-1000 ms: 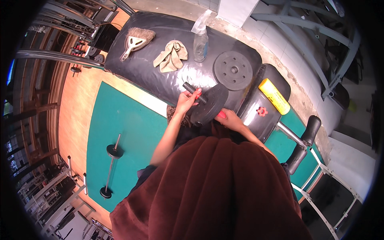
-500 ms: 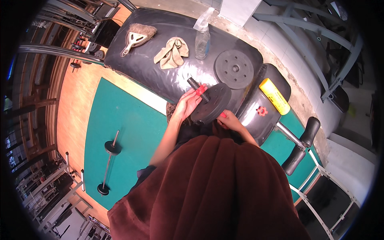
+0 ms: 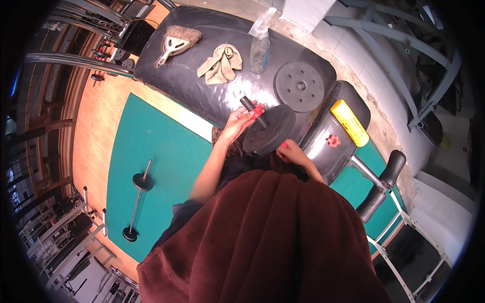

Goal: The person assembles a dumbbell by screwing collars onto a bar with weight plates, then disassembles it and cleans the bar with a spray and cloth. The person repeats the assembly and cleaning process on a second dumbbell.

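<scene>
Over the black padded bench [image 3: 202, 86], seen from the head camera, the left hand [image 3: 238, 121] closes its fingers around the threaded black dumbbell bar [image 3: 252, 111], while the right hand [image 3: 293, 153] grips the lower rim of a black weight plate [image 3: 268, 130] mounted on that bar. Both sit at the bench's near edge. Farther along the pad lie a second weight plate [image 3: 299, 86], a clear spray bottle [image 3: 260, 46], a crumpled beige cloth [image 3: 221, 64] and a hand brush [image 3: 175, 41]. A yellow cylinder [image 3: 349, 122] and a red star-shaped collar nut [image 3: 332, 141] rest on the seat pad to the right. A small barbell [image 3: 136, 199] lies on the teal floor mat [image 3: 146, 151].
</scene>
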A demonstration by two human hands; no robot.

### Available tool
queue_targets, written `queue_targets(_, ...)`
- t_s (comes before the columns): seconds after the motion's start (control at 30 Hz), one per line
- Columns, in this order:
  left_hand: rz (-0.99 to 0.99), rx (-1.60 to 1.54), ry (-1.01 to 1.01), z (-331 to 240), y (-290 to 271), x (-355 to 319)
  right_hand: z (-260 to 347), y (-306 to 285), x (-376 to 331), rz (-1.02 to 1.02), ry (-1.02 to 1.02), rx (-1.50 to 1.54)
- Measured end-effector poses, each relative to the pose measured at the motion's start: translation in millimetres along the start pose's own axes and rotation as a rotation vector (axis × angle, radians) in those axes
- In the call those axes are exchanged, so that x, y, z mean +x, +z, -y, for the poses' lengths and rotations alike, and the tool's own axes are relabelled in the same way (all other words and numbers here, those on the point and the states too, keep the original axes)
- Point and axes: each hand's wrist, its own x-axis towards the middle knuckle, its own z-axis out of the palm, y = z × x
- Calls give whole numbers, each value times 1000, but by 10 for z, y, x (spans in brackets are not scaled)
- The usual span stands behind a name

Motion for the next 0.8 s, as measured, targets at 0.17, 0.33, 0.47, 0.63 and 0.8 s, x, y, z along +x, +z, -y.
queue_targets(0.17,-312,334,23,-13,140,36,-70,131,13,-312,-209,-387)
queue_targets(0.33,-631,374,-7,26,329,85,-121,269,-22,-492,-135,-707)
queue_targets(0.47,-168,-195,-71,-81,262,-31,-105,233,-32,-420,-147,-523)
queue_targets(0.63,107,-495,-66,-131,68,-267,-125,181,-33,-384,-142,-501)
queue_targets(0.8,-102,-160,-6,-20,20,-342,-186,223,-29,-379,-183,-530)
